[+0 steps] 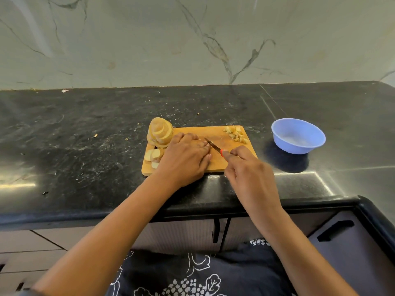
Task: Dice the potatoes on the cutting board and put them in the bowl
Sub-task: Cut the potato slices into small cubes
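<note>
On the black counter (85,124) lies the wooden cutting board (213,132), its long axis running left to right across the person's front. At the board's far left corner stands a tall stack of potato slices (160,131), partly overhanging the board's edge, and a few loose slices (152,155) lie along the board's left side. A small heap of diced potato (236,134) sits at the board's far right corner. The left hand (184,159) rests palm down over the board's middle, fingers close together and bent downward, tips beside the blade; whether they hold a piece beneath cannot be told. The right hand (248,174), over the board's near right corner, grips the red handle of a knife (211,145) with fingers curled round it and the forefinger stretched along the top. The knife's long axis lies diagonally across the board, handle toward the near right, tip pointing to the far left. Right of the board, well apart from it, stands a blue bowl (284,144), upright.
</note>
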`<state>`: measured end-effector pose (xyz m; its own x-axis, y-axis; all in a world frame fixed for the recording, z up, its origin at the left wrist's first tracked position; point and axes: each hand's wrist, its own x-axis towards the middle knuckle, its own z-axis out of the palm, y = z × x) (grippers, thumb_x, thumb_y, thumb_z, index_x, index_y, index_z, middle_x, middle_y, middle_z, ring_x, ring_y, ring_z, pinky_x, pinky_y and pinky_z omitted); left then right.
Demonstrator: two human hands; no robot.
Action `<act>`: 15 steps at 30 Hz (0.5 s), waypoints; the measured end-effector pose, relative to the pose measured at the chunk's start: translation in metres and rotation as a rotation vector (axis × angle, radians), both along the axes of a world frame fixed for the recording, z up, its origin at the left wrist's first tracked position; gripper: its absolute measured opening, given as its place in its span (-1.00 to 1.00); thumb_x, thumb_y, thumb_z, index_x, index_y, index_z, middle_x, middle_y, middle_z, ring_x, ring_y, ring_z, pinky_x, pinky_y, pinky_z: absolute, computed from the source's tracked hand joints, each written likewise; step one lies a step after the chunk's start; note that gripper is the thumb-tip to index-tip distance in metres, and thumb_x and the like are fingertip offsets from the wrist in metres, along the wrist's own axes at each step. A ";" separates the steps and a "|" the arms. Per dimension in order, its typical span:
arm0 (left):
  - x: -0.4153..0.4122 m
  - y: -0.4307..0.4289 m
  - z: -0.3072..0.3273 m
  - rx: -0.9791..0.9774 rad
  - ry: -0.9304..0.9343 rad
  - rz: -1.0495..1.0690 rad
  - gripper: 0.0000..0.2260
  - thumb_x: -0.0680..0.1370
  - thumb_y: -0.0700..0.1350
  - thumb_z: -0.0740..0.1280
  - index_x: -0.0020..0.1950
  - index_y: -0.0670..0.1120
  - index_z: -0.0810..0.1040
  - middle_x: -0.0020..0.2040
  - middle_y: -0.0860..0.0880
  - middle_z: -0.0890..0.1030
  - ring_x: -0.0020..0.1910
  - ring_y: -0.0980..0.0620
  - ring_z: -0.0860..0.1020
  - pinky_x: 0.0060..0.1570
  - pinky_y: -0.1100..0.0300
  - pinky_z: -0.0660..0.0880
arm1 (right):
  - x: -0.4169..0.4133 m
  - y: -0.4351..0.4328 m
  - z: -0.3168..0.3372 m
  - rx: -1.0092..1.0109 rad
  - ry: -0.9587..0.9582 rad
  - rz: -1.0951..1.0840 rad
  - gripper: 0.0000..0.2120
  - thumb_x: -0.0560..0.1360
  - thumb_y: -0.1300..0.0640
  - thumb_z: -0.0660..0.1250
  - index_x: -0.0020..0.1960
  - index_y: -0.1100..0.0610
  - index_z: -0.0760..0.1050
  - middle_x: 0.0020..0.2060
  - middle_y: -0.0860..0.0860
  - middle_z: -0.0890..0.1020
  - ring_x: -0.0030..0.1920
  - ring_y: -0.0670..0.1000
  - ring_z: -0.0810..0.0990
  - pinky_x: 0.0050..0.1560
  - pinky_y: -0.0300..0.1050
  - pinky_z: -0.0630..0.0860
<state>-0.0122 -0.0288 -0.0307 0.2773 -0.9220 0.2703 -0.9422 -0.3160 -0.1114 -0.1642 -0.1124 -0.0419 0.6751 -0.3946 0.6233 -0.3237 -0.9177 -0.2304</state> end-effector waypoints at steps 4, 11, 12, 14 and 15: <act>0.000 0.000 -0.001 -0.011 0.010 -0.001 -0.40 0.53 0.13 -0.13 0.30 -0.08 0.54 0.26 0.01 0.57 0.27 -0.06 0.45 0.25 -0.01 0.26 | 0.010 0.002 -0.003 -0.062 0.044 -0.033 -0.72 0.30 0.33 0.50 0.01 0.25 0.64 -0.16 0.08 0.61 -0.58 0.08 0.45 -0.52 -0.26 0.17; -0.001 0.001 -0.001 -0.002 0.030 0.015 -0.39 0.52 0.14 -0.15 0.33 -0.05 0.51 0.27 0.03 0.56 0.29 -0.04 0.44 0.27 -0.01 0.22 | -0.002 0.004 0.004 -0.006 0.103 -0.005 -0.76 0.34 0.32 0.46 0.01 0.25 0.63 -0.19 0.08 0.57 -0.54 0.12 0.47 -0.60 -0.13 0.36; -0.001 0.001 -0.002 -0.003 0.029 0.019 -0.39 0.52 0.15 -0.15 0.34 -0.05 0.51 0.28 0.04 0.55 0.30 -0.03 0.43 0.28 -0.01 0.21 | -0.010 0.006 0.005 -0.006 0.111 0.000 -0.76 0.34 0.32 0.46 0.01 0.25 0.63 -0.21 0.07 0.57 -0.53 0.12 0.48 -0.59 -0.11 0.38; -0.001 0.001 -0.003 -0.014 0.029 0.026 -0.40 0.53 0.15 -0.14 0.33 -0.04 0.51 0.28 0.05 0.56 0.30 -0.01 0.43 0.28 0.00 0.20 | -0.025 0.008 0.006 0.008 0.099 0.008 -0.75 0.34 0.32 0.44 0.01 0.23 0.64 -0.23 0.05 0.57 -0.52 0.11 0.49 -0.57 -0.14 0.37; -0.002 0.001 -0.003 -0.022 0.033 0.028 -0.43 0.54 0.14 -0.12 0.32 -0.04 0.52 0.27 0.05 0.56 0.29 -0.01 0.43 0.28 0.01 0.21 | -0.031 0.008 0.007 0.020 0.085 0.011 -0.75 0.34 0.32 0.43 0.02 0.21 0.64 -0.23 0.04 0.57 -0.51 0.10 0.50 -0.57 -0.13 0.37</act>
